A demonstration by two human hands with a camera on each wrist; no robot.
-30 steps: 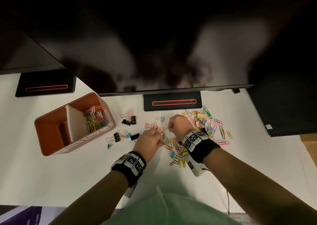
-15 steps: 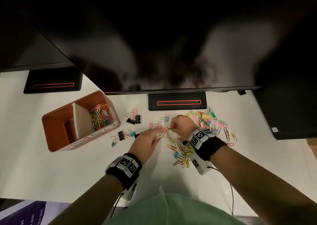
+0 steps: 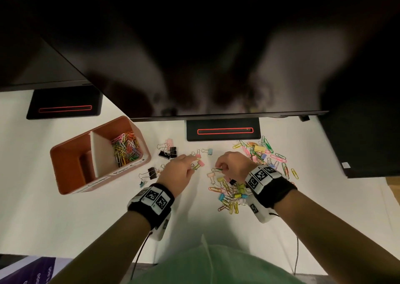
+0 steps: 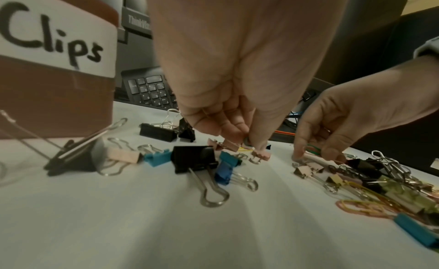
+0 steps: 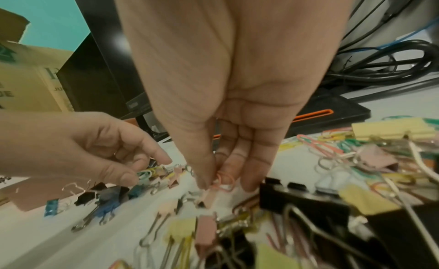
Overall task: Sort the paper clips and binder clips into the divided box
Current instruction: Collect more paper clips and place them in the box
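Note:
The orange divided box (image 3: pixel 65 164) stands at the left; its right compartment holds coloured paper clips (image 3: pixel 125 148), and its left compartment looks bare. My left hand (image 3: pixel 194 165) pinches a few yellow and green paper clips (image 5: pixel 145 174) beside a pink binder clip (image 3: pixel 201 163). My right hand (image 3: pixel 218 168) pinches a green paper clip (image 3: pixel 219 169) and a pink one (image 5: pixel 223 179) just above the table. A mixed pile of clips (image 3: pixel 232 194) lies below the right hand, and more clips (image 3: pixel 266 154) lie behind it. Black binder clips (image 3: pixel 168 151) sit between the box and the hands.
A large dark monitor (image 3: pixel 194 56) overhangs the back of the white table, with its stand base (image 3: pixel 223 130) just behind the clips. A second base (image 3: pixel 65 108) is at the far left. A dark case (image 3: pixel 368 143) borders the right. A keyboard (image 4: pixel 152 92) lies behind.
The hands, close together a second ago, have drawn apart. The left hand has shifted left with paper clips in its fingertips, and the right holds its own clips.

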